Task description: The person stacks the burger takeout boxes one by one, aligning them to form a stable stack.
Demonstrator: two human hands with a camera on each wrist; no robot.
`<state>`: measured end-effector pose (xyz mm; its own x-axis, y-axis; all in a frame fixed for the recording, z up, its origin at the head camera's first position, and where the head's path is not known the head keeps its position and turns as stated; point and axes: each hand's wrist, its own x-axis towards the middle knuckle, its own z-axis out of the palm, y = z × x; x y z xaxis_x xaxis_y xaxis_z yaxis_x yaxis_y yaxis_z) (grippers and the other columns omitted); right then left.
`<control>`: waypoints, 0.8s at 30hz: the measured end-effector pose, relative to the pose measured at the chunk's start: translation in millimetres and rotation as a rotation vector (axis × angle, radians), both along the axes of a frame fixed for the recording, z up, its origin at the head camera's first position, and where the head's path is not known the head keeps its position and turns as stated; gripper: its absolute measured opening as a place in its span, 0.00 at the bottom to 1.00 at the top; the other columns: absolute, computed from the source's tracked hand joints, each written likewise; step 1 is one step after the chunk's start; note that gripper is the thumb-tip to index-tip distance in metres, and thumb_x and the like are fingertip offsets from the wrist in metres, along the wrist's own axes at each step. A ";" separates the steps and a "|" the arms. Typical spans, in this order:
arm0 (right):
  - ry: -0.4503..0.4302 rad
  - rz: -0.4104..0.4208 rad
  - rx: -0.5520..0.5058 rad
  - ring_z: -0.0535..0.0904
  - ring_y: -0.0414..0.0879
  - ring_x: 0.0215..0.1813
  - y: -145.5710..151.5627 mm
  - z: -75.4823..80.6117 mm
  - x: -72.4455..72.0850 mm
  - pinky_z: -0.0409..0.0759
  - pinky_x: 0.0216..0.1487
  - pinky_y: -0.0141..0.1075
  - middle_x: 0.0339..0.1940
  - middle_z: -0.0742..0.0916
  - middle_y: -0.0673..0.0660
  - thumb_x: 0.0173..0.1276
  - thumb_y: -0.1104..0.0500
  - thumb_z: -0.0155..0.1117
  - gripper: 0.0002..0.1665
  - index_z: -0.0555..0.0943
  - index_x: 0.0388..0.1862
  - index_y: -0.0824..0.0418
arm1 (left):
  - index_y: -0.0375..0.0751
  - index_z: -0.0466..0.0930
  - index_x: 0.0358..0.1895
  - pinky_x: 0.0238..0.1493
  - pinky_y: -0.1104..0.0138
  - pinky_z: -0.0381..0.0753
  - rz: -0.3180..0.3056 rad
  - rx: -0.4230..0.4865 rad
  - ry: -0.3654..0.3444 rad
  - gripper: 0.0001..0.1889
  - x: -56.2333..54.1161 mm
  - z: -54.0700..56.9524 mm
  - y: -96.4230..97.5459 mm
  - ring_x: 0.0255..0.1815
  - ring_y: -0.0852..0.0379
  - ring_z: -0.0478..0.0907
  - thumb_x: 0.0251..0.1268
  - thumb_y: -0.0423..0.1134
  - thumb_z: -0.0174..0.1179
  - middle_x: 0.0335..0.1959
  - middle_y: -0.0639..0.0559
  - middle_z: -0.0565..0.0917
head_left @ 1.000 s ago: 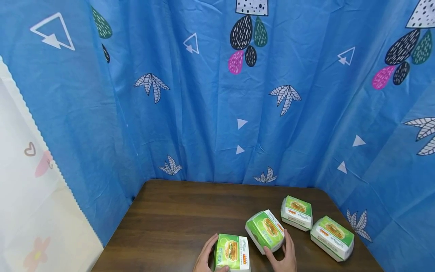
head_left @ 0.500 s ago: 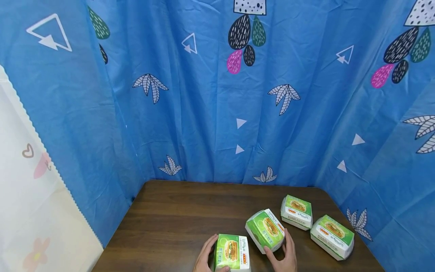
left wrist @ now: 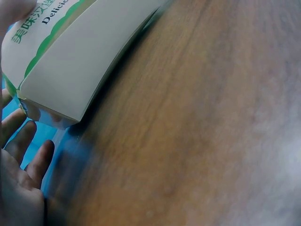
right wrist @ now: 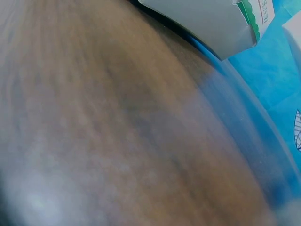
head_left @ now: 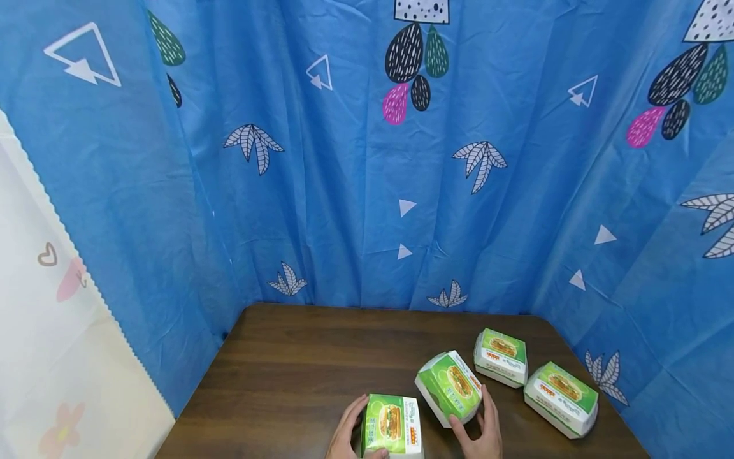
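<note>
smooth card boxes (head_left: 392, 422), glossy wood-grain tabletop (head_left: 298, 370)

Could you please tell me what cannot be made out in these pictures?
Head: near end of the nearest box, cut off by the bottom edge.
Head: side print on the farthest box, too small.
Left wrist: part of the left hand, beyond the left edge.
All views: box insides, hidden by cardboard.
</note>
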<state>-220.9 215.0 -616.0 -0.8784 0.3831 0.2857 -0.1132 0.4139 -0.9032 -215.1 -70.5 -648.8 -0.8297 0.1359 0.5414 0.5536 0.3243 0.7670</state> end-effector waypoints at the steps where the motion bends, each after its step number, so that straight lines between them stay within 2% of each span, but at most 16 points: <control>1: 0.004 0.000 -0.001 0.62 0.65 0.73 -0.1 0.5 0.0 0.55 0.53 0.07 0.77 0.65 0.71 0.62 0.55 0.78 0.58 0.55 0.84 0.63 | 0.44 0.69 0.76 0.56 0.64 0.80 -0.002 0.004 -0.002 0.48 -0.2 0.4 0.0 0.68 0.62 0.72 0.48 0.48 0.81 0.70 0.34 0.74; 6: 0.017 -0.021 0.012 0.64 0.61 0.71 -3.1 2.3 3.4 0.57 0.53 0.08 0.76 0.67 0.69 0.62 0.56 0.78 0.56 0.57 0.83 0.63 | 0.45 0.71 0.75 0.55 0.65 0.80 0.004 0.011 -0.017 0.48 0.3 0.5 -1.0 0.68 0.62 0.72 0.46 0.48 0.83 0.70 0.35 0.75; 7: 0.018 -0.029 0.014 0.65 0.57 0.71 -4.0 2.5 4.2 0.57 0.53 0.08 0.76 0.68 0.69 0.62 0.56 0.78 0.56 0.57 0.83 0.63 | 0.45 0.71 0.75 0.55 0.65 0.80 0.006 0.009 -0.011 0.49 0.5 0.4 -1.2 0.68 0.62 0.72 0.46 0.49 0.83 0.70 0.34 0.75; 9: 0.014 -0.035 0.012 0.65 0.57 0.71 -5.1 3.9 5.2 0.57 0.53 0.08 0.76 0.68 0.68 0.63 0.55 0.77 0.56 0.57 0.83 0.62 | 0.46 0.71 0.75 0.56 0.65 0.80 0.007 0.018 -0.024 0.48 1.0 1.6 -1.0 0.68 0.62 0.72 0.45 0.49 0.83 0.70 0.36 0.75; 10: 0.012 -0.038 0.011 0.66 0.52 0.71 -5.4 4.3 5.4 0.58 0.53 0.08 0.77 0.68 0.67 0.63 0.55 0.77 0.56 0.57 0.83 0.61 | 0.46 0.71 0.75 0.56 0.65 0.80 0.009 0.024 -0.029 0.48 1.1 2.3 -0.8 0.68 0.62 0.73 0.45 0.49 0.83 0.70 0.37 0.75; 13: -0.004 -0.032 0.005 0.66 0.52 0.72 -4.8 6.6 5.8 0.58 0.53 0.08 0.78 0.68 0.66 0.64 0.54 0.76 0.56 0.57 0.84 0.61 | 0.47 0.71 0.75 0.57 0.64 0.80 0.009 0.023 -0.035 0.48 0.5 4.5 -0.4 0.68 0.60 0.73 0.46 0.49 0.82 0.71 0.38 0.75; 14: -0.015 -0.026 0.007 0.66 0.56 0.72 -4.3 7.4 5.8 0.58 0.52 0.07 0.78 0.67 0.67 0.64 0.53 0.76 0.56 0.56 0.84 0.61 | 0.47 0.71 0.75 0.57 0.64 0.80 0.008 0.022 -0.043 0.48 0.4 4.8 -0.4 0.68 0.60 0.73 0.47 0.48 0.82 0.71 0.38 0.75; 16: -0.036 -0.017 0.016 0.65 0.57 0.72 -3.1 7.7 6.2 0.58 0.51 0.08 0.78 0.67 0.67 0.65 0.52 0.75 0.55 0.56 0.84 0.62 | 0.47 0.70 0.75 0.56 0.64 0.80 0.004 0.009 -0.046 0.47 0.0 4.2 -0.9 0.68 0.59 0.73 0.48 0.48 0.81 0.71 0.38 0.74; 17: -0.047 -0.009 0.019 0.65 0.61 0.72 -2.6 7.8 6.5 0.59 0.51 0.09 0.78 0.67 0.68 0.66 0.52 0.74 0.55 0.55 0.84 0.63 | 0.47 0.70 0.75 0.56 0.64 0.80 -0.001 0.004 -0.051 0.47 0.0 3.8 -1.3 0.68 0.59 0.73 0.48 0.47 0.81 0.71 0.37 0.74; 24: -0.072 0.005 0.041 0.67 0.61 0.71 -1.2 5.7 7.4 0.64 0.50 0.13 0.77 0.68 0.69 0.67 0.52 0.73 0.54 0.55 0.83 0.65 | 0.47 0.69 0.75 0.55 0.64 0.80 -0.008 -0.005 -0.092 0.46 2.0 3.3 -1.9 0.68 0.58 0.72 0.50 0.45 0.81 0.70 0.37 0.73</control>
